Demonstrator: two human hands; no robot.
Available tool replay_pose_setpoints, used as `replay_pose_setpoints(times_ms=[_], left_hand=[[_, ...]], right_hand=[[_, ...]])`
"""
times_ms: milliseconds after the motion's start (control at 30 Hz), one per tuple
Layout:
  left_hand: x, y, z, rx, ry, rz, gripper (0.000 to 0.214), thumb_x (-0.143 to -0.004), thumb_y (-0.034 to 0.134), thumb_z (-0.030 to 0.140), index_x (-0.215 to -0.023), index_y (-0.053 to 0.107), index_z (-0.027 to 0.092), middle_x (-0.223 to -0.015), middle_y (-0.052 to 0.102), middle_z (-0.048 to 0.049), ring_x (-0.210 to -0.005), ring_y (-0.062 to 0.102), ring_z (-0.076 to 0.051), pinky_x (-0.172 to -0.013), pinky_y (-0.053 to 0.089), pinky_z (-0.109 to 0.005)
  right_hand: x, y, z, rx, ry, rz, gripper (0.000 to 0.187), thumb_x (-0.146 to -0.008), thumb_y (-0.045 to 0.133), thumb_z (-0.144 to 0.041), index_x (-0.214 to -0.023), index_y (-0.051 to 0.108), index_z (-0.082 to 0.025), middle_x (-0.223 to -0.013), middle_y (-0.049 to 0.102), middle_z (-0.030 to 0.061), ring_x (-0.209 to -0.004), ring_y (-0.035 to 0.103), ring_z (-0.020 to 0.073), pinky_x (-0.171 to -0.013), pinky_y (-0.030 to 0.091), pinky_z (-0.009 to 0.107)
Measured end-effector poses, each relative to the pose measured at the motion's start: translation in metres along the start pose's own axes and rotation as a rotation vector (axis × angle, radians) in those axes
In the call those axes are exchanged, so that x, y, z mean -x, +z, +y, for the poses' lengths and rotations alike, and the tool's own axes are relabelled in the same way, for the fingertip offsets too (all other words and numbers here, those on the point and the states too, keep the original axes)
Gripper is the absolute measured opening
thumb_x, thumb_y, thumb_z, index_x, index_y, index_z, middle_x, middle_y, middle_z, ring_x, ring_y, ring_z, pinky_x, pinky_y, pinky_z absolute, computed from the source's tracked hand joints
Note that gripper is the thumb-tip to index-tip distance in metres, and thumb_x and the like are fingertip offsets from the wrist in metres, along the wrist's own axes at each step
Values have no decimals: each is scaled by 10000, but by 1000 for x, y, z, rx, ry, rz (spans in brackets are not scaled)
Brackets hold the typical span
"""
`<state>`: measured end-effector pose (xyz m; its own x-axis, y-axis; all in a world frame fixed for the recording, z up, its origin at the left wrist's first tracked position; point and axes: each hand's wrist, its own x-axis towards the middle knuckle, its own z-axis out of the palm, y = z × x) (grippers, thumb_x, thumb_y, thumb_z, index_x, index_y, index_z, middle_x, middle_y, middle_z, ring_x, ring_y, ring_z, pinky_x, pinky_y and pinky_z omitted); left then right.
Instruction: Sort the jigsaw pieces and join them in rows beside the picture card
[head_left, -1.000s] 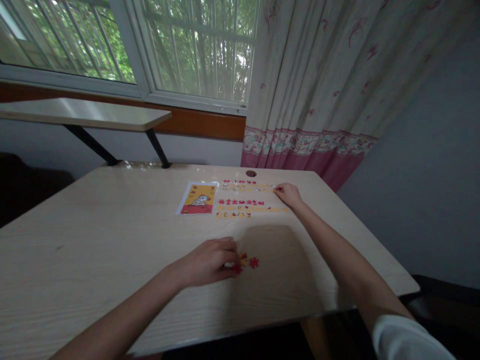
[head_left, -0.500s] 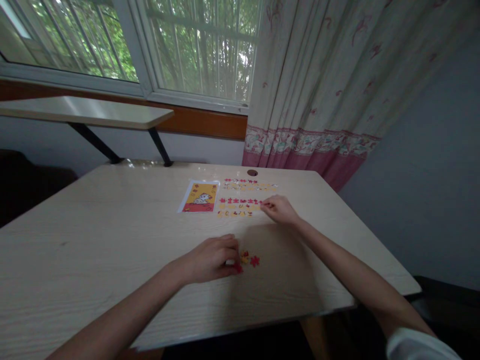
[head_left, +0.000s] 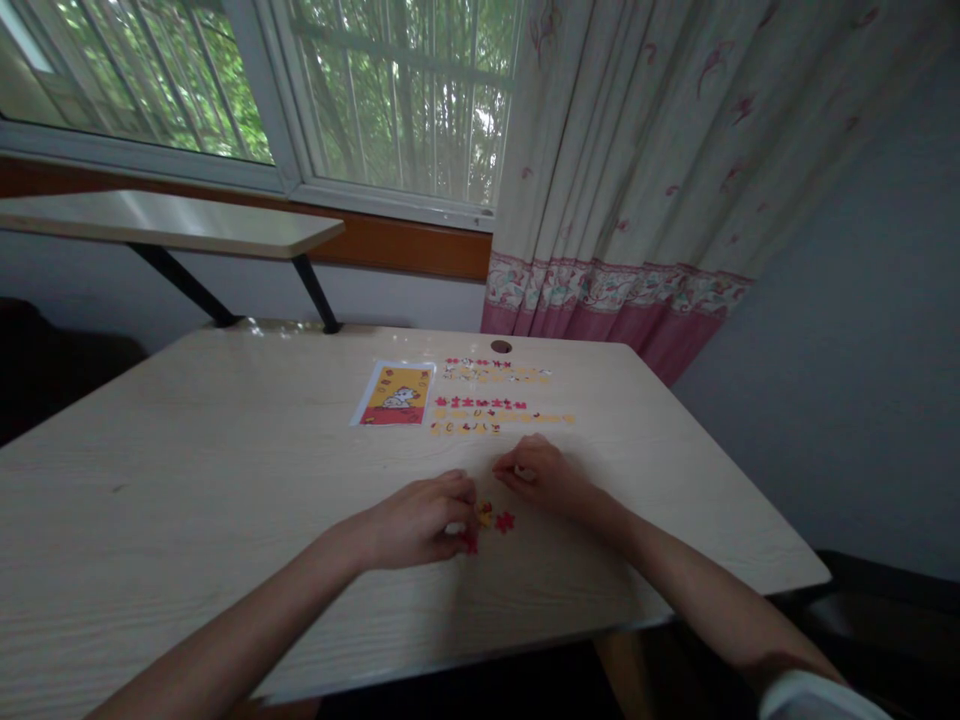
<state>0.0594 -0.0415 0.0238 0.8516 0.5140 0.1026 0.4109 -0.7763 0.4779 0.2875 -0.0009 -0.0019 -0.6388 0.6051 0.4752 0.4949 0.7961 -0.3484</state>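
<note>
In the head view, my left hand (head_left: 429,520) rests low over the table, its thumb and fingers closed on a red jigsaw puzzle piece (head_left: 471,544). Just right of those fingertips lie a yellow puzzle piece (head_left: 485,517) and a red puzzle piece (head_left: 505,523). My right hand (head_left: 541,474) hovers above and to the right of these loose pieces, fingers curved and slightly apart, with no piece visible in them. Beyond it, rows of sorted pieces lie flat: a red row (head_left: 480,403) and yellow rows (head_left: 517,416).
A picture card (head_left: 397,394) of a white animal on yellow and red lies left of the rows. More piece rows (head_left: 495,375) sit farther back, near a round hole (head_left: 502,347) in the table (head_left: 247,480). A raised shelf (head_left: 165,222) stands at back left; a curtain (head_left: 615,200) hangs behind.
My right hand has drawn back from the right end of the red row toward the loose pieces, uncovering the ends of the rows. My left hand has stayed nearly still, holding its red piece.
</note>
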Motion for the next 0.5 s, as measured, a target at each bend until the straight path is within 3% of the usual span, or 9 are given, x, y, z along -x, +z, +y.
replay_pose_setpoints(times_ms=[133,267,400,500], left_hand=[[0,0,1,45,-12,-1,96,-765,592,173,-857,620,184,-895,567,-47,-889,513,-191,-777,429,-281],[-1,-2,4,194,-48,44,99,-770,560,146,-839,622,183,-794,582,-24,-799,531,-164,-703,431,-257],[-7,-1,-2,495,-224,416,212,-813,532,255,-1001,612,196,-829,608,-27,-680,534,-124,-608,435,-234],[-14,1,-10,757,-362,669,144,-733,620,289,-804,631,164,-707,616,-14,-618,545,-116,-570,430,-222]], right_hand=[[2,5,-3,-24,-77,-114,103,-834,544,-236,-852,639,-200,-755,664,6,-715,576,121,-735,402,266],[1,3,-6,-44,-59,-106,97,-826,547,-220,-832,640,-193,-736,660,7,-697,572,116,-722,412,260],[-2,2,-12,-95,0,0,95,-816,559,-221,-823,650,-196,-694,648,5,-655,559,109,-666,422,242],[-5,5,-17,-88,58,124,118,-823,555,-257,-806,656,-200,-645,630,3,-609,544,107,-634,421,243]])
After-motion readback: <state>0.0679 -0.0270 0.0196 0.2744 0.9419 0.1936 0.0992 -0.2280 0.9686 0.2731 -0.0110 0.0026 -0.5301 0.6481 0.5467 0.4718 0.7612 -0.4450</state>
